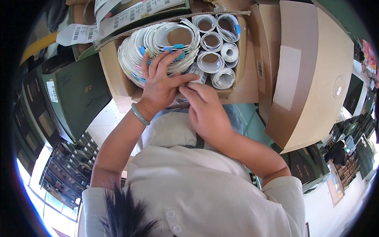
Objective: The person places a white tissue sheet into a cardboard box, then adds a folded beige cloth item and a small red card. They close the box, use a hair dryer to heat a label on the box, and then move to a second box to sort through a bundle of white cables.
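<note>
An open cardboard box in front of me holds white label rolls. On its left side lies a row of large white rolls with blue, yellow and pink tabs on their edges. My left hand rests over these rolls, fingers spread and thumb stretched to the right. Close to that thumb is my right hand, its fingers closed together at the box's near edge. Whatever they pinch is hidden. A printed label roll shows just beyond the fingertips. Several smaller rolls stand on end at the right.
Loose strips of printed labels lie across another box at the back left. A dark green box stands on the left. To the right rises a large tan carton. Shelves with many boxes line the lower left.
</note>
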Tool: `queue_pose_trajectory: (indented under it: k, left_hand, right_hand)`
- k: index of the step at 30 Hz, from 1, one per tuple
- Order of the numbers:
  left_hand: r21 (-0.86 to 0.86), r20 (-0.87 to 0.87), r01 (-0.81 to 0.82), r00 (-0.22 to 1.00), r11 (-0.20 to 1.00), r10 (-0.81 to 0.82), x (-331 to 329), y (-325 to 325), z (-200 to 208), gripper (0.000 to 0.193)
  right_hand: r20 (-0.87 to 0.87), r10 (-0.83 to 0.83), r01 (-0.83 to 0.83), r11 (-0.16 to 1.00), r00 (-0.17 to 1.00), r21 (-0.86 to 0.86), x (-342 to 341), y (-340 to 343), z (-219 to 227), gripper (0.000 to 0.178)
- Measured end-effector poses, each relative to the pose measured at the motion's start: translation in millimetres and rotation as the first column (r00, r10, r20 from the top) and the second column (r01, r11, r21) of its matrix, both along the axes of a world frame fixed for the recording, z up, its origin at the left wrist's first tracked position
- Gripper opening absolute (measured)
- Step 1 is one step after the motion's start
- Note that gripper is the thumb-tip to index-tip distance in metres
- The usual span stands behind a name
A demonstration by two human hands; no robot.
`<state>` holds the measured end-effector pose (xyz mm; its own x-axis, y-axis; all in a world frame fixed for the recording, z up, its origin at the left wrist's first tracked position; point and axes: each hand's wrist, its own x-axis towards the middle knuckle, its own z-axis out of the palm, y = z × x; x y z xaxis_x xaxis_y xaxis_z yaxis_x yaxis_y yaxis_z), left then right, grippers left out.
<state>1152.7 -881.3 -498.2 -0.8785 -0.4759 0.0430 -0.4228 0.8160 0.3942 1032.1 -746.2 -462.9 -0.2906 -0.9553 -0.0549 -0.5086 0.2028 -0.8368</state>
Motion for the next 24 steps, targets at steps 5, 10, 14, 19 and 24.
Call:
queue_pose_trajectory:
  k: [5, 10, 14, 19, 24]
  left_hand:
    - [0.024, -0.008, -0.023, 1.000, 0.999, 0.023, -1, 1, 2, 0.036]
    - [0.036, -0.023, -0.016, 1.000, 0.999, 0.016, 1, -1, 1, 0.044]
    - [0.044, -0.049, -0.022, 0.999, 0.999, 0.024, 2, -2, 2, 0.043]
    - [0.059, -0.119, -0.054, 0.991, 0.997, 0.061, 4, 1, -2, 0.039]
    - [0.076, -0.168, -0.067, 0.983, 0.995, 0.080, 7, 3, -7, 0.044]
  right_hand:
    - [-0.289, -0.226, 0.269, 0.956, 0.930, 0.119, -37, 17, 11, 0.031]
    - [-0.273, -0.251, 0.310, 0.929, 0.929, 0.201, -50, 14, -7, 0.022]
    - [-0.246, -0.240, 0.278, 0.951, 0.939, 0.133, -55, 16, -12, 0.016]
    - [-0.157, -0.298, 0.323, 0.930, 0.942, 0.175, -60, 23, -14, 0.012]
    - [-0.181, -0.286, 0.320, 0.927, 0.941, 0.197, -59, 20, -13, 0.011]
